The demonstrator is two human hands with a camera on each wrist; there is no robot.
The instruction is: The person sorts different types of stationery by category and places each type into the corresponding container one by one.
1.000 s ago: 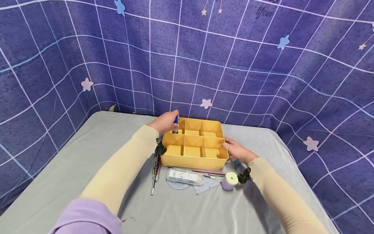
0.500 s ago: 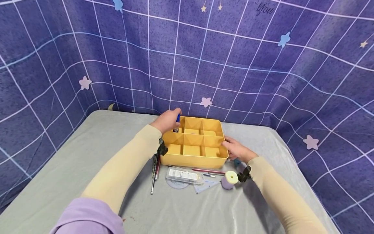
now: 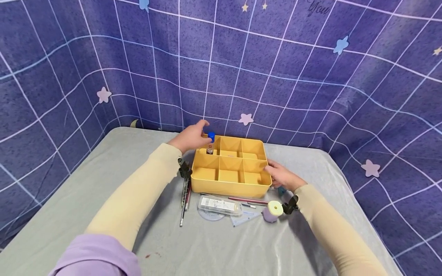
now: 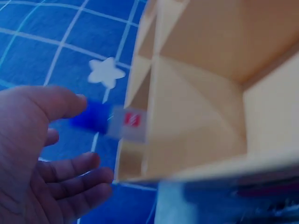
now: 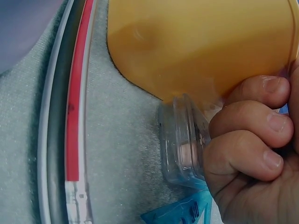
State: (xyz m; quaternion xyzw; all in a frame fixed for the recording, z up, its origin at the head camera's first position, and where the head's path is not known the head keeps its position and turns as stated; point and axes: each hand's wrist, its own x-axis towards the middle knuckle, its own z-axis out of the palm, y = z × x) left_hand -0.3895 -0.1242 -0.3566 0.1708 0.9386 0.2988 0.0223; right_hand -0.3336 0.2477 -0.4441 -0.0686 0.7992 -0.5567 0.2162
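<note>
A yellow compartment box (image 3: 231,188) stands near the back of the table. Upright in its back left compartment is a small clear tube with a blue cap (image 3: 210,145) and a red label mark. My left hand (image 3: 191,138) is at that corner, fingers spread; in the left wrist view its thumb lies by the cap (image 4: 91,116), and whether they touch I cannot tell. With my right hand (image 3: 281,177) I grip the box's right side, thumb over the rim. In the right wrist view the fingers curl beside the yellow wall (image 5: 154,46), close to a small clear plastic case (image 5: 180,144).
In front of the box lie a clear case (image 3: 221,206), a protractor (image 3: 211,217), a set square (image 3: 246,218) and pencils (image 3: 250,201). A purple pot with a yellow lid (image 3: 272,211) stands to their right. More slender tools (image 3: 185,199) lie left of the box.
My left hand has let go of the blue-capped tube and drawn slightly left, fingers spreading. The tube stays standing in the back left compartment. My right hand keeps its hold on the box.
</note>
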